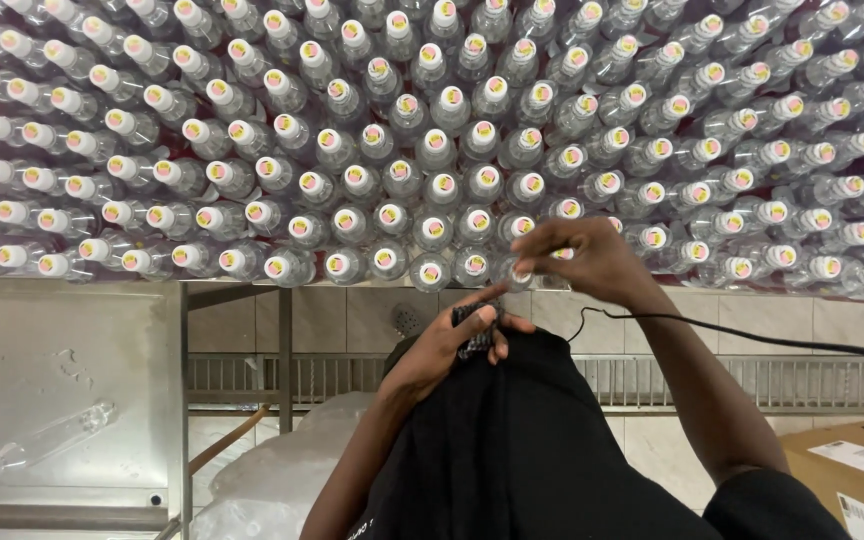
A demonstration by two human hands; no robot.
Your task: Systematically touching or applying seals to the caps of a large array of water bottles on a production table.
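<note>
Several clear plastic bottles with white caps (pixel 432 150) stand packed in rows across the upper half of the head view. My right hand (pixel 592 262) reaches to the front row and pinches the cap of one bottle (pixel 519 272) with its fingertips. My left hand (pixel 447 345) is lower, at my dark shirt, and grips a small black device (pixel 477 330). A thin black cable (pixel 752 338) runs from near that device off to the right, under my right wrist.
A steel table (pixel 62 380) at the left carries one clear bottle lying on its side (pixel 47 440). Below are a tiled floor with a metal drain grate (pixel 282 378), clear plastic bags (pixel 272 470), and a cardboard box (pixel 852 470) at the lower right.
</note>
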